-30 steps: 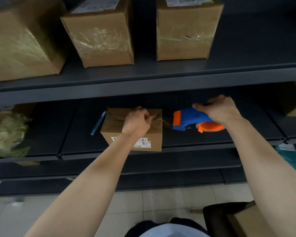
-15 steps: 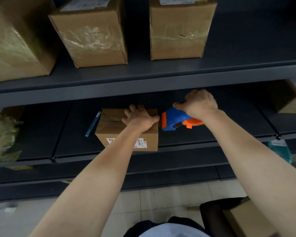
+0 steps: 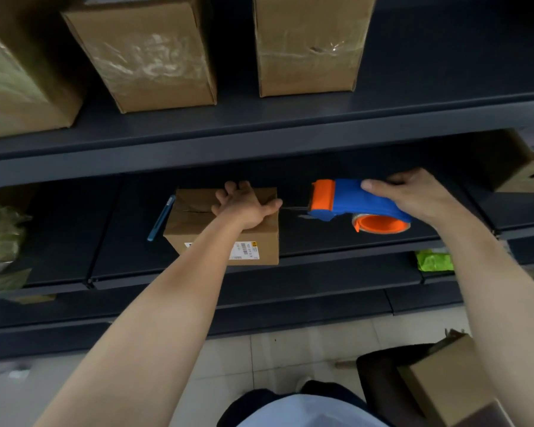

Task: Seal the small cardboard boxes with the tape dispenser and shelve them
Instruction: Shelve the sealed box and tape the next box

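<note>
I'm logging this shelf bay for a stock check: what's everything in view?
small cardboard box: one, brown, middle shelf
tape dispenser: one, blue and orange, right of that box
pen-like stick: one, blue, beside that box's left edge
large cardboard boxes: three, brown, upper shelf
side box: one, brown, middle shelf, far right
corner box: one, brown, bottom right, on something dark
packet: one, green, lower shelf, right
plastic wrap: one, pale, crumpled, far left
shelving: one, dark grey
left hand: one, pressing flat on the small cardboard box
right hand: one, gripping the tape dispenser
</note>
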The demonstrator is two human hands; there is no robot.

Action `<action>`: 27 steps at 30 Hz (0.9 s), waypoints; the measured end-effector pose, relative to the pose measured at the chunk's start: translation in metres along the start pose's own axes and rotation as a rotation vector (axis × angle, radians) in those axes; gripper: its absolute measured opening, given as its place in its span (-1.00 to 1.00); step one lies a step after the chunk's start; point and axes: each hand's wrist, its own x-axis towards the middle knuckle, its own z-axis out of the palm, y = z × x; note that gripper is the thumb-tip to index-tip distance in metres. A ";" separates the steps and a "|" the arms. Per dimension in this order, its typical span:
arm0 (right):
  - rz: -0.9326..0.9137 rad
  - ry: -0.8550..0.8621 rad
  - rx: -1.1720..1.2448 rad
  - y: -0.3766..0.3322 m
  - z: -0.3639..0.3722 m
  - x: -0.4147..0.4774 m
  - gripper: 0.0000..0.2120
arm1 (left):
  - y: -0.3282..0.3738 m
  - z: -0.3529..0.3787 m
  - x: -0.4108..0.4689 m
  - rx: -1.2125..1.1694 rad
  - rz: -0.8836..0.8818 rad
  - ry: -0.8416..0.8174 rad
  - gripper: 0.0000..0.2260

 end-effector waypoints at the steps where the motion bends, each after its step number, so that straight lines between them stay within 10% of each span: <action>1: 0.003 -0.011 -0.006 0.001 -0.001 -0.001 -0.39 | 0.000 0.000 -0.001 0.002 -0.001 -0.003 -0.21; 14: -0.010 -0.048 -0.159 -0.018 0.000 0.008 -0.19 | -0.001 0.001 0.000 0.005 0.003 0.001 -0.20; 23: -0.339 -0.017 -0.784 -0.056 0.098 0.003 -0.56 | 0.009 0.009 -0.003 -0.002 -0.034 0.102 -0.24; 27: -0.298 0.032 -0.706 -0.042 0.118 0.001 -0.55 | 0.011 0.010 -0.002 -0.011 -0.059 0.099 -0.24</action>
